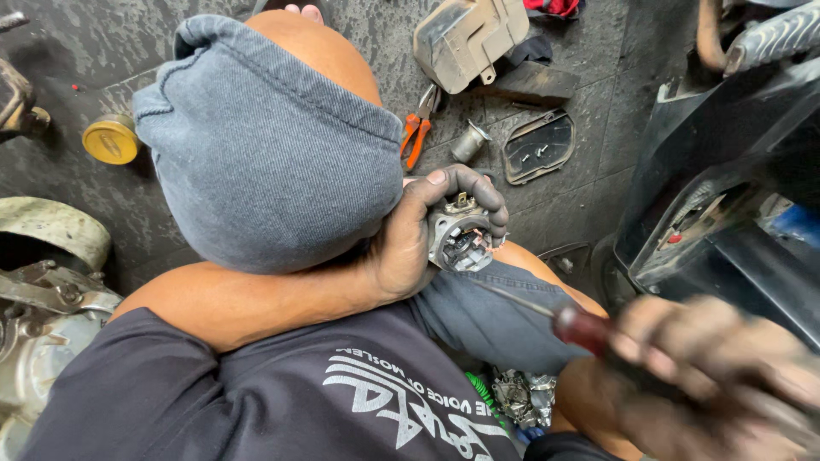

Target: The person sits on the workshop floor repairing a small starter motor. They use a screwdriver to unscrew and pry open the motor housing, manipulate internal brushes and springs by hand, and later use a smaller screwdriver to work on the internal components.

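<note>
My left hand, dark with grease, is closed around a small round metal motor part whose open face shows wiring and contacts. It rests between my raised knee in grey shorts and my other leg. My right hand, blurred at the lower right, grips a screwdriver with a red handle. Its thin shaft points up and left toward the motor part, its tip just below it.
Orange-handled pliers, a small metal cylinder, a dirty plastic box and an oval cover with screws lie on the dark floor. A yellow cap sits left. A black vehicle body stands right, engine metal left.
</note>
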